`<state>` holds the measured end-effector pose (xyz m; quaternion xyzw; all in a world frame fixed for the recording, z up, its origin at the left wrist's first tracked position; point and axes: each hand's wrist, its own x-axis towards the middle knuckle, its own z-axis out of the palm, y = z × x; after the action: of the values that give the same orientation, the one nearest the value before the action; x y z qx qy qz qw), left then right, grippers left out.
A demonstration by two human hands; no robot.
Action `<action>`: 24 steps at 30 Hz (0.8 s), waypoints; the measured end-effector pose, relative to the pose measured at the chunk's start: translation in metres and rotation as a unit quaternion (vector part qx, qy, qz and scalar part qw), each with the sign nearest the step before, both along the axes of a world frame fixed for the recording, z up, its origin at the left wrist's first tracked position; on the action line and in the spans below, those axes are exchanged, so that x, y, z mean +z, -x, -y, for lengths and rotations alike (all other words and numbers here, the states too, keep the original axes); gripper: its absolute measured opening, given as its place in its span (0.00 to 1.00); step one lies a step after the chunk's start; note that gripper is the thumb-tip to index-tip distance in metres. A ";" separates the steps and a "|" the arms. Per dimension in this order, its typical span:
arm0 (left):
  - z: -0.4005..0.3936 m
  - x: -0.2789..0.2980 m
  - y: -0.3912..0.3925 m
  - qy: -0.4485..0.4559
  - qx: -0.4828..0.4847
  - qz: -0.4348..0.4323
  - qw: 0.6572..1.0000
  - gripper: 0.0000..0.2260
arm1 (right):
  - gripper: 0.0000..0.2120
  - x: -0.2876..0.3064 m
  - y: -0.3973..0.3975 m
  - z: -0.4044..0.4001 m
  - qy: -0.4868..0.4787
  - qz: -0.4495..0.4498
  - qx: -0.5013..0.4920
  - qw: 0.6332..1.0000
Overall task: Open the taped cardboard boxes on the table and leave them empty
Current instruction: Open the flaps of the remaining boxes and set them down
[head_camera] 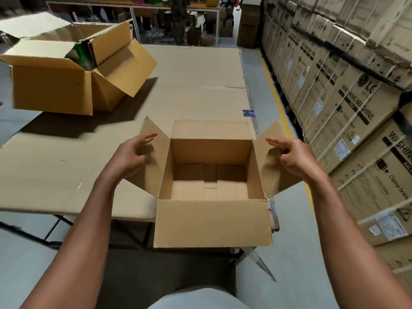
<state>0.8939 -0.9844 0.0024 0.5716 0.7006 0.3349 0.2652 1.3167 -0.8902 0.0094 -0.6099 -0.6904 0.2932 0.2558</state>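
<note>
Open cardboard box (210, 184), centre frame, at the table's (196, 85) near edge; interior bare. Left hand (130, 158) and right hand (294, 157) over its splayed side flaps, fingers loosely extended, gripping nothing. Second opened box (53, 90), upper left.

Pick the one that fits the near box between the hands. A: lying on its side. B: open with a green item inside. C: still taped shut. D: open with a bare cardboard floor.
D: the near box stands upright with all four flaps folded out, and only its bare bottom panels show inside; the left hand and right hand are at the side flaps.
</note>
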 end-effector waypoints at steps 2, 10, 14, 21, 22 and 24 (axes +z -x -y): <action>0.019 -0.001 -0.003 -0.014 0.028 -0.009 0.999 0.35 | 0.37 0.002 0.008 0.005 -0.014 0.010 0.006 1.000; 0.138 0.001 0.004 -0.049 0.154 0.012 0.987 0.30 | 0.34 0.012 0.064 0.035 -0.068 0.001 0.094 0.993; 0.218 -0.004 -0.002 -0.082 0.252 0.025 0.964 0.29 | 0.30 0.014 0.099 0.059 -0.068 -0.018 0.161 0.984; 0.355 -0.031 0.018 -0.057 0.395 -0.006 0.917 0.30 | 0.33 0.010 0.188 0.117 -0.047 -0.055 0.297 0.952; 0.372 -0.032 0.021 -0.050 0.412 -0.007 0.910 0.30 | 0.32 0.007 0.202 0.128 -0.039 -0.061 0.318 0.945; 0.403 -0.035 0.030 -0.039 0.441 -0.002 0.897 0.30 | 0.31 0.001 0.232 0.148 -0.025 -0.070 0.364 0.929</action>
<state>0.8638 -1.3874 -0.0327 0.2147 0.8679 0.4432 0.0661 1.0850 -1.0384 0.0101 -0.2885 -0.8523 0.3907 0.1941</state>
